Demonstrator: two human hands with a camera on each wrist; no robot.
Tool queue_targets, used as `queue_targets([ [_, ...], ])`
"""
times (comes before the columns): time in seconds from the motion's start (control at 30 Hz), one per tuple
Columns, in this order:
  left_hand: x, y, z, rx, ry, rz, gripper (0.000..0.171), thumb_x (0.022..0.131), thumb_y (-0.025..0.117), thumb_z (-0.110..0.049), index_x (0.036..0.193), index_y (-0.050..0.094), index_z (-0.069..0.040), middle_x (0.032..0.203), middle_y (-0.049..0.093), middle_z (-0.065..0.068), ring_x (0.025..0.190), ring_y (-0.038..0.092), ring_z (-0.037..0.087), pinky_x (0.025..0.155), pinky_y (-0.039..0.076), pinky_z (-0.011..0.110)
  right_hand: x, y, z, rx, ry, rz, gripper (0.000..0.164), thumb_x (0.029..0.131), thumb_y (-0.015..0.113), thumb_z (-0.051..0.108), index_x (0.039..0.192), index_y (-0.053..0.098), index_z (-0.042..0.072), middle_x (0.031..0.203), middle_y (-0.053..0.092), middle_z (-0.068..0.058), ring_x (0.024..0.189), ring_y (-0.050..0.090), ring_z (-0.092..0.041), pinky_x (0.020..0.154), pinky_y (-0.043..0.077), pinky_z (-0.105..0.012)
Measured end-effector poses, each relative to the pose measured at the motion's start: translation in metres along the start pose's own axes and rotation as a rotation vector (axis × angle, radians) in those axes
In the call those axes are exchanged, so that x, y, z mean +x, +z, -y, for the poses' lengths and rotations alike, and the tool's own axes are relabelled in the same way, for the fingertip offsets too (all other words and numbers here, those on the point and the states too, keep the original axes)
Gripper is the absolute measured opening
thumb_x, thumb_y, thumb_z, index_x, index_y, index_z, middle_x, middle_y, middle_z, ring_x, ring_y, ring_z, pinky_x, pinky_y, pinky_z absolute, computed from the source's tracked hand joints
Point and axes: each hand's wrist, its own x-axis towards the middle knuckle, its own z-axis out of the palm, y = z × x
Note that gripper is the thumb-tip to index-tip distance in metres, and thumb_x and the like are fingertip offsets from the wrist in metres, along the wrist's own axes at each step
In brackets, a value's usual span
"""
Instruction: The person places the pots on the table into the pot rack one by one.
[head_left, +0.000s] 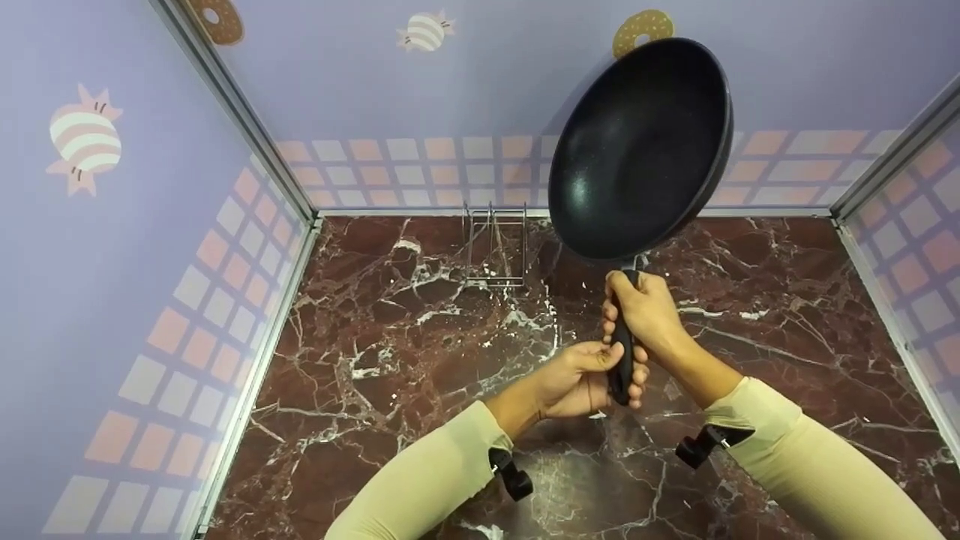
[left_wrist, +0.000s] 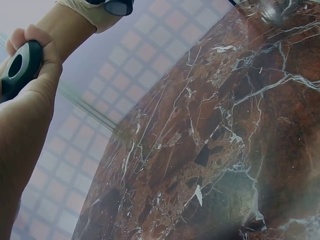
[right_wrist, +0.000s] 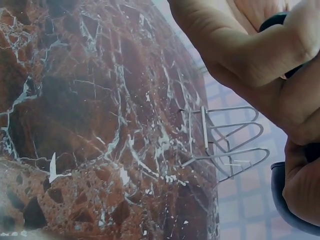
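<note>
A black frying pan (head_left: 637, 150) is held up in the air, its dark inside facing the head camera and its handle (head_left: 621, 375) pointing down. My right hand (head_left: 649, 304) grips the upper part of the handle, close to the pan. Lower down, my left hand (head_left: 581, 379) holds the handle near its end, thumb on the front and fingertips showing on the far side. In the left wrist view the handle's end with its hanging hole (left_wrist: 22, 70) sticks out by the fingers. The right wrist view shows curled fingers (right_wrist: 260, 55) and part of the pan's rim (right_wrist: 282, 200).
A wire rack (head_left: 495, 247) stands at the back of the red-brown marbled table (head_left: 420, 375), against the back wall. Purple walls (head_left: 360, 82) with printed tiles, candies and doughnuts enclose the left, back and right sides. Small white flecks lie about the tabletop.
</note>
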Motion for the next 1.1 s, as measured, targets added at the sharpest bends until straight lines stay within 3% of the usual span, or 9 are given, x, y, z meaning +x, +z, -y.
queue_targets([
  [0.17,-0.004,0.0,-0.002,-0.006,0.022,-0.01,0.034,0.119,0.029,-0.02,0.121,0.062,-0.012,0.099,0.07,-0.001,0.085,0.068,0.01,0.087,0.063,0.027,0.002,0.007,0.002,-0.041,-0.014,-0.017,0.036,0.112,0.051,0.025,0.081,0.057,0.008,0.056,0.061,0.003,0.043,0.061,-0.014,0.045,0.06,-0.032],
  [0.7,-0.016,-0.003,-0.012,0.066,0.038,-0.049,0.027,0.118,0.035,-0.013,0.111,0.061,-0.014,0.089,0.065,-0.004,0.078,0.062,0.008,0.081,0.06,0.024,0.009,0.03,0.009,-0.01,-0.002,-0.049,0.032,0.109,0.056,0.024,0.083,0.056,0.006,0.056,0.061,0.001,0.042,0.062,-0.013,0.044,0.062,-0.036],
  [1.1,-0.025,-0.005,-0.018,0.095,0.068,-0.085,0.02,0.111,0.042,-0.005,0.116,0.06,-0.011,0.086,0.064,-0.004,0.074,0.062,0.007,0.076,0.059,0.023,0.012,0.044,0.014,-0.057,-0.049,-0.041,0.036,0.109,0.059,0.027,0.08,0.057,0.005,0.053,0.06,0.002,0.04,0.061,-0.012,0.041,0.058,-0.031],
])
